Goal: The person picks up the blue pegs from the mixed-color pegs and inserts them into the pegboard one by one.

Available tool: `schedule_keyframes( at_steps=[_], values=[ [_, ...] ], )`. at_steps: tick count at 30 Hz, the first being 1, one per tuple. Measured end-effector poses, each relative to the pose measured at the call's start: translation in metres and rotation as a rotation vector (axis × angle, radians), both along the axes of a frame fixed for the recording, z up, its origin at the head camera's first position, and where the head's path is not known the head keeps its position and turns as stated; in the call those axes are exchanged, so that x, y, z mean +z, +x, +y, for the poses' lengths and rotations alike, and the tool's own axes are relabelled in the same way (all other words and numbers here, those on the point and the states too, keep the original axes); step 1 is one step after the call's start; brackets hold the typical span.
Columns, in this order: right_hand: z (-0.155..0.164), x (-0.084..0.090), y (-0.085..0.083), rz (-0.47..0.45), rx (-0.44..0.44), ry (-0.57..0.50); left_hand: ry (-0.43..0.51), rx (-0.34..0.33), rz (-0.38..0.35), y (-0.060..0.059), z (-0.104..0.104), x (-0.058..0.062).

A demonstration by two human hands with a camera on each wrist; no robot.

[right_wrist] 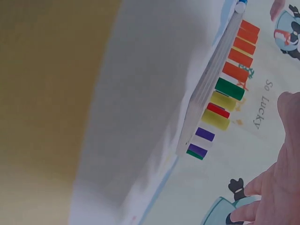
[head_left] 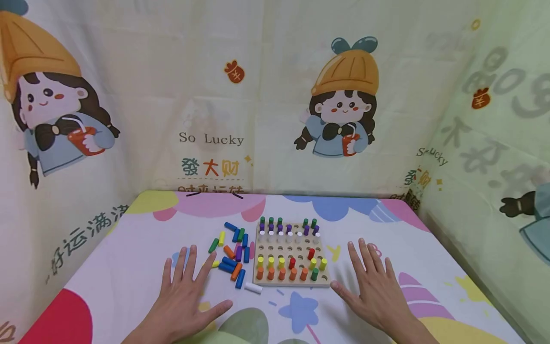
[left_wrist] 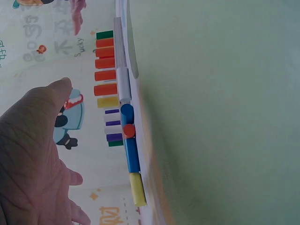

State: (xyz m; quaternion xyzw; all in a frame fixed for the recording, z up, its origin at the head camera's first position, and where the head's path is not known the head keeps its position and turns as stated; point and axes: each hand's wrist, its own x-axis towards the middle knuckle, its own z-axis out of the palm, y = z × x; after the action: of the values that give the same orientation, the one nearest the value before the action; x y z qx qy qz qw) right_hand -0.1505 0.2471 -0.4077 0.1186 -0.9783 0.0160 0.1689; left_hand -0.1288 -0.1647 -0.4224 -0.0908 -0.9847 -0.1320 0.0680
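A wooden peg board (head_left: 292,253) lies on the patterned table cover, with green, purple and white pegs in its far rows and yellow, red, orange and green pegs in its near rows. A pile of loose coloured pegs (head_left: 234,251) lies just left of it, and one white peg (head_left: 253,287) lies at its front left corner. My left hand (head_left: 185,286) rests flat on the cover, fingers spread, beside the pile. My right hand (head_left: 374,284) rests flat to the right of the board. Neither holds anything. In the wrist views the board's edge (right_wrist: 206,89) and upright pegs (left_wrist: 106,75) show side-on.
Cartoon-printed curtain walls (head_left: 275,95) close in the table on the left, back and right. The cover (head_left: 129,267) stretches out left of my left hand and right of my right hand.
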Motion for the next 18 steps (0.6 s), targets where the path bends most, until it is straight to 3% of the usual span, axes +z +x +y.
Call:
schedule_keyframes(
  at_steps=[18],
  values=[
    [-0.0012,-0.0029,-0.0009,0.001,0.051,-0.059,-0.028,0.015,-0.015,-0.0006,0.0018,0.0052]
  ],
)
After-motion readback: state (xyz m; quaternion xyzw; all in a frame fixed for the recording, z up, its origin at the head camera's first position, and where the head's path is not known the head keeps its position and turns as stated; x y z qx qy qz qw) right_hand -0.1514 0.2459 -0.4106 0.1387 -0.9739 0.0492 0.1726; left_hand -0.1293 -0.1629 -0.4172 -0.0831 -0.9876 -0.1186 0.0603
